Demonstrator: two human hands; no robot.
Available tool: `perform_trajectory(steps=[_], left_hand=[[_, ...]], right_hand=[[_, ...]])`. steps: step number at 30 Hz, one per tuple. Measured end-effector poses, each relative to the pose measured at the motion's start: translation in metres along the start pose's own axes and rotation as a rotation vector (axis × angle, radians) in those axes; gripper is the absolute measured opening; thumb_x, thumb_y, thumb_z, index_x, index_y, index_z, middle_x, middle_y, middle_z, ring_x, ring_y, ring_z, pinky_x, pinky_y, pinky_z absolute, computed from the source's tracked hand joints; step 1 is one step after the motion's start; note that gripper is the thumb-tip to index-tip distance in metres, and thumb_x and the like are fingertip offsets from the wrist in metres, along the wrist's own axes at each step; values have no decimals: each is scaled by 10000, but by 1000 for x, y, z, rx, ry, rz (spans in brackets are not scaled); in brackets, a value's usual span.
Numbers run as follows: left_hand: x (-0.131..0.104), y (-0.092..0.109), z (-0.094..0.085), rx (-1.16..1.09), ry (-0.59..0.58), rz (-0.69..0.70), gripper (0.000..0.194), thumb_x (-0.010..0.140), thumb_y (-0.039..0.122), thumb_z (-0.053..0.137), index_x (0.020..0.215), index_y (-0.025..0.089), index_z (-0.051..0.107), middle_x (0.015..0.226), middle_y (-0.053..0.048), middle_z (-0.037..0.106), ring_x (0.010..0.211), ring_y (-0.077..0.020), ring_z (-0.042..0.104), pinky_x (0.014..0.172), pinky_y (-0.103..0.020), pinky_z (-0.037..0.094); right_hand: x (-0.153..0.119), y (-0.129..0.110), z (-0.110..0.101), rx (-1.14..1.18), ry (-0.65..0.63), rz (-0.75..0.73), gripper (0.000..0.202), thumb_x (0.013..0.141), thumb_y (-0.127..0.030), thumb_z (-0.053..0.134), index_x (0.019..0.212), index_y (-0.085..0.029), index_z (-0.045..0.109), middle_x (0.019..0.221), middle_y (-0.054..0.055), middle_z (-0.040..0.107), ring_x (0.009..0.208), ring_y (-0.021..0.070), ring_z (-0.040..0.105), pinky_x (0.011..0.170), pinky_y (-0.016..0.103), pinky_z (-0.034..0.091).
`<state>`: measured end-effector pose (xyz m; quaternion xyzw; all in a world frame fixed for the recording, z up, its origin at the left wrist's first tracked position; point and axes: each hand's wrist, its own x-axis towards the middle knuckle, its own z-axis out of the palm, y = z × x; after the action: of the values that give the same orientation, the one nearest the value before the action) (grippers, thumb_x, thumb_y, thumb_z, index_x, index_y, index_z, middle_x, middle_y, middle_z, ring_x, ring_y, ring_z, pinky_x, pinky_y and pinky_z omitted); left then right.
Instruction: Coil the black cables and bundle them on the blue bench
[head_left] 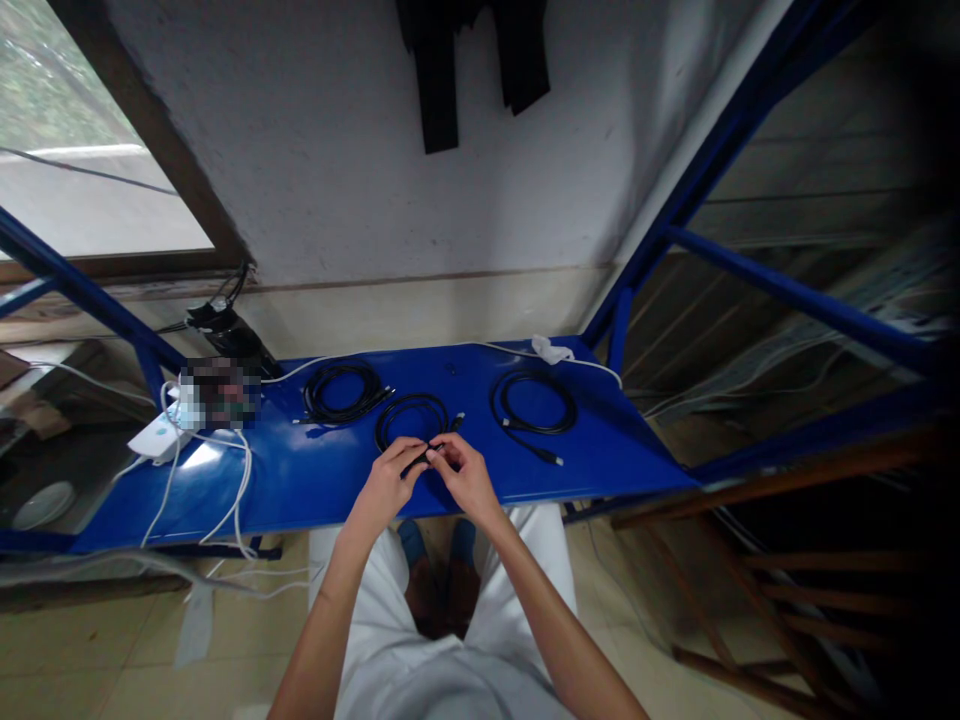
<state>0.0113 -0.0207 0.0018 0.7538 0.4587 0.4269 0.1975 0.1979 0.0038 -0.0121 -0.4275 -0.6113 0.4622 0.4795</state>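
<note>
Head view: a pale wall (510, 190) fills the far side, with a window (90, 170) at the left and dark cloth (437, 95) hanging at the top. Below the wall runs the glossy blue bench (315, 490), between the blue bars of a frame (645, 250). A long white cord (390, 350) lies along the bench's far edge, and more white cord loops over its left end. Just beyond the left part of that edge leans a black bundle (244, 335). Three black coils are on the bench in a loose row. The right coil (571, 410) lies apart from the others, one plug reaching toward the near edge. The left coil (309, 395) is the thickest, with plugs at both sides. The middle coil (379, 425) lies between them, near the left one, its near side at the hands. The left grip (391, 480) is closed on the near part of the middle coil, and the right grip (470, 478) pinches the same part, fingertips just beside the left's. A white box (157, 437) sits at the bench's left end; a crumpled white scrap (553, 350) lies by the far right edge. A plug (459, 421) of the middle coil lies just beyond the right grip.
</note>
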Motion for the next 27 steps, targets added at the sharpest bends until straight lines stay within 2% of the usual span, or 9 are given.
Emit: perform_trajectory(steps=[4, 7, 11, 15, 18, 22, 25, 27], left_hand=[[-5, 7, -4, 217, -24, 80, 303, 1091, 215, 590, 1358, 219, 731, 1180, -118, 760, 1083, -267, 716, 966, -460, 646], [-5, 16, -17, 308, -45, 158, 364, 1096, 186, 563, 1434, 219, 695, 1160, -120, 765, 1057, -266, 708, 936, -452, 646], [7, 27, -44, 397, -14, 232, 359, 1089, 158, 564, 1412, 212, 710, 1194, -124, 771, 1065, -264, 715, 960, -458, 628], [31, 22, -80, 443, 38, 294, 306, 1090, 182, 578, 1342, 214, 749, 1201, -120, 794, 1062, -266, 728, 948, -460, 600], [50, 1, -111, 534, 28, 297, 273, 1091, 222, 585, 1279, 208, 782, 1186, -114, 813, 1044, -281, 739, 954, -480, 566], [64, -49, -144, 582, 23, 237, 283, 1081, 291, 585, 1192, 192, 826, 1124, -120, 834, 1028, -300, 757, 976, -479, 550], [61, -87, -156, 544, 10, 164, 305, 1072, 328, 574, 1141, 206, 844, 1105, -109, 843, 1040, -298, 770, 999, -463, 554], [55, -105, -158, 525, 14, 112, 325, 1066, 338, 554, 1112, 209, 849, 1105, -111, 844, 1050, -300, 774, 1017, -464, 556]], right_hand=[[-2, -4, 6, 140, 3, 55, 302, 954, -483, 766, 1108, -224, 751, 791, 3, 717, 751, 197, 693, 751, 325, 540], [-7, -15, 14, 237, 47, 86, 319, 929, -494, 798, 1096, -226, 750, 843, 22, 752, 776, 207, 714, 774, 338, 561], [1, -36, 25, 298, 88, 44, 309, 920, -488, 813, 1083, -234, 749, 874, 31, 762, 820, 214, 723, 799, 340, 569], [34, -52, 44, 365, 36, -39, 298, 904, -457, 829, 1075, -230, 742, 874, 20, 751, 799, 192, 703, 795, 320, 557], [71, -52, 72, 412, -10, -44, 319, 879, -476, 829, 1056, -229, 733, 813, 2, 735, 741, 185, 685, 737, 305, 541], [116, -33, 124, 460, -34, 10, 336, 834, -495, 812, 1017, -233, 708, 772, -10, 738, 735, 196, 707, 728, 304, 556], [132, -13, 157, 414, -29, 108, 314, 816, -484, 822, 964, -236, 698, 717, -27, 716, 697, 192, 703, 723, 308, 575], [134, -3, 167, 417, -67, 163, 312, 820, -461, 833, 994, -235, 705, 751, -20, 742, 723, 197, 729, 721, 310, 591]])
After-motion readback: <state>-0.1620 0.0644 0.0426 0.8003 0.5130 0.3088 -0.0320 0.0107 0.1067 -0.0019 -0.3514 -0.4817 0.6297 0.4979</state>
